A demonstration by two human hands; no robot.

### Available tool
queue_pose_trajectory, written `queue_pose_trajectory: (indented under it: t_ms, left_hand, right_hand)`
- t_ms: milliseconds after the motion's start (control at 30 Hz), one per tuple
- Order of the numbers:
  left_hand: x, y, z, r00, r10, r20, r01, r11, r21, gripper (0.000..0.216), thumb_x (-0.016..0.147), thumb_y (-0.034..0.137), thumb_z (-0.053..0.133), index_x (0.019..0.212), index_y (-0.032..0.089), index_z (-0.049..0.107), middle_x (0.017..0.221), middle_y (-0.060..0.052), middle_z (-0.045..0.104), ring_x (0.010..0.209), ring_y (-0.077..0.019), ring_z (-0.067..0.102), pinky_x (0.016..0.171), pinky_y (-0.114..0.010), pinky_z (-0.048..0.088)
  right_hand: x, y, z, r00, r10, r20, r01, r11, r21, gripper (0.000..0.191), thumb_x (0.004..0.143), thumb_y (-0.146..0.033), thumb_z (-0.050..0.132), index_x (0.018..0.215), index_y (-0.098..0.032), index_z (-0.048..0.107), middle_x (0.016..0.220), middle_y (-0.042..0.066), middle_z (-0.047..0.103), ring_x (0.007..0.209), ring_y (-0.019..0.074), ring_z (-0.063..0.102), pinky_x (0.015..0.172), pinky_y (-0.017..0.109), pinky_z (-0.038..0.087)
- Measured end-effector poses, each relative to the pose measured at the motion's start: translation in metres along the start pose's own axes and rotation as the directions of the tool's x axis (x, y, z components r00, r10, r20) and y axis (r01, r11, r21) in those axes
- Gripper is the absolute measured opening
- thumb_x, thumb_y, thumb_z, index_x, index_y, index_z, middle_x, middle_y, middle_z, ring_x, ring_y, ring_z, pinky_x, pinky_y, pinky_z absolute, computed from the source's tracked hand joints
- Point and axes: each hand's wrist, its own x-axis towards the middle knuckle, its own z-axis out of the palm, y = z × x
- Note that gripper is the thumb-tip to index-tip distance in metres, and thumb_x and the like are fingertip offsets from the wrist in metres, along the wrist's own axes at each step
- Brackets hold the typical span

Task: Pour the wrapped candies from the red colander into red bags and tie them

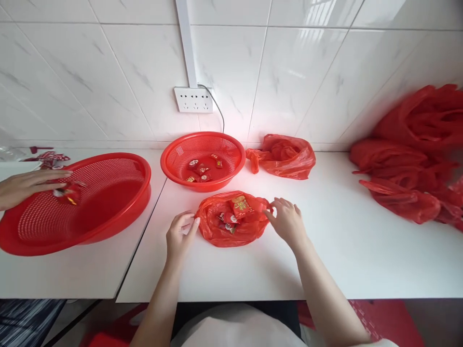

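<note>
A small red plastic bag [231,219] with several wrapped candies inside lies on the white table [325,270] in front of me. My left hand [180,236] pinches the bag's left edge. My right hand [287,219] grips the bag's right edge near its handle. Just behind the bag stands a round red basket [202,159] that holds several red wrapped candies [200,168].
A larger red basket [77,202] sits at the left; another person's hand [27,185] holds candies over it. A crumpled red bag [284,156] lies behind at the right. A heap of red bags [412,159] fills the far right. A wall socket [194,100] sits above.
</note>
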Motion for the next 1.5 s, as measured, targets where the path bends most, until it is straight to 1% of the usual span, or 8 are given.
queue_pose_trajectory:
  t_ms: [200,400,733,867,967,1167,1333,1500]
  left_hand:
    - [0.023,0.035,-0.002,0.988,-0.035,0.151,0.085,0.937,-0.34,0.024,0.077,0.036,0.069,0.093,0.018,0.072,0.127,-0.01,0.06,0.12,-0.0264,0.055,0.103,-0.041,0.044]
    - [0.062,0.095,-0.025,0.98,0.188,0.06,-0.097,0.724,-0.683,0.017,0.077,0.034,0.069,0.09,0.024,0.073,0.114,-0.005,0.069,0.123,-0.0268,0.054,0.109,-0.048,0.037]
    - [0.086,0.177,-0.04,0.893,0.407,0.192,-0.164,0.692,-0.703,0.067,0.071,0.041,0.073,0.133,0.031,0.047,0.093,-0.002,0.067,0.097,-0.0238,0.066,0.091,-0.041,0.05]
    - [0.085,0.178,-0.009,0.702,0.272,0.658,0.071,0.893,-0.444,0.043,0.071,0.03,0.074,0.111,0.023,0.059,0.068,0.003,0.056,0.059,-0.0122,0.059,0.062,-0.028,0.051]
    - [0.083,0.17,0.009,0.683,0.167,0.712,0.166,0.913,-0.373,0.021,0.078,0.034,0.068,0.072,0.018,0.056,0.057,0.005,0.041,0.046,-0.0054,0.041,0.042,-0.018,0.036]
    - [0.084,0.152,0.009,0.778,0.017,0.627,0.229,0.923,-0.309,0.043,0.085,0.06,0.05,0.085,0.018,0.06,0.05,0.004,0.044,0.038,-0.0075,0.042,0.036,-0.019,0.037]
    - [0.085,0.137,0.008,0.714,-0.02,0.7,0.334,0.888,-0.315,0.042,0.088,0.058,0.048,0.098,0.019,0.061,0.041,0.007,0.044,0.026,-0.0045,0.029,0.029,-0.016,0.023]
    - [0.096,0.115,0.007,0.663,-0.004,0.749,0.516,0.727,-0.453,0.034,0.09,0.041,0.051,0.109,0.017,0.065,0.075,-0.006,0.069,0.032,0.0012,0.026,0.031,-0.013,0.022]
  right_hand:
    - [0.022,0.0,-0.049,0.996,-0.069,0.052,0.04,0.9,0.434,0.027,0.083,-0.047,0.057,0.077,-0.021,0.062,0.123,0.01,0.064,0.111,0.0283,0.06,0.092,0.048,0.045]
    - [0.045,-0.032,-0.09,0.973,-0.085,-0.214,0.223,0.582,0.782,0.025,0.084,-0.045,0.06,0.082,-0.02,0.062,0.123,0.009,0.064,0.116,0.0258,0.059,0.096,0.045,0.047]
    - [0.068,-0.097,-0.119,0.825,-0.147,-0.545,0.533,0.521,0.667,0.026,0.094,-0.045,0.044,0.101,-0.024,0.058,0.118,0.007,0.063,0.112,0.0212,0.061,0.089,0.038,0.053]
    - [0.058,-0.128,-0.122,0.745,-0.563,-0.358,0.633,0.425,0.647,0.021,0.089,-0.041,0.056,0.086,-0.022,0.063,0.111,0.006,0.066,0.106,0.0205,0.062,0.089,0.035,0.052]
    - [0.052,-0.137,-0.113,0.649,-0.725,-0.23,0.66,0.387,0.644,0.021,0.088,-0.039,0.058,0.081,-0.021,0.066,0.113,0.004,0.064,0.109,0.0207,0.061,0.091,0.034,0.05]
    - [0.057,-0.11,-0.07,0.826,-0.544,-0.145,0.416,0.416,0.809,0.025,0.092,-0.033,0.052,0.113,-0.022,0.061,0.11,0.005,0.065,0.096,0.017,0.064,0.086,0.036,0.052]
    - [0.057,-0.097,-0.04,0.916,-0.352,-0.195,0.339,0.417,0.843,0.016,0.086,-0.032,0.06,0.093,-0.018,0.062,0.091,0.005,0.067,0.085,0.0167,0.065,0.081,0.035,0.054]
    - [0.03,-0.089,-0.03,0.832,-0.403,-0.382,0.549,0.494,0.674,0.011,0.089,-0.022,0.052,0.092,-0.023,0.062,0.093,0.006,0.066,0.089,0.0184,0.063,0.083,0.037,0.052]
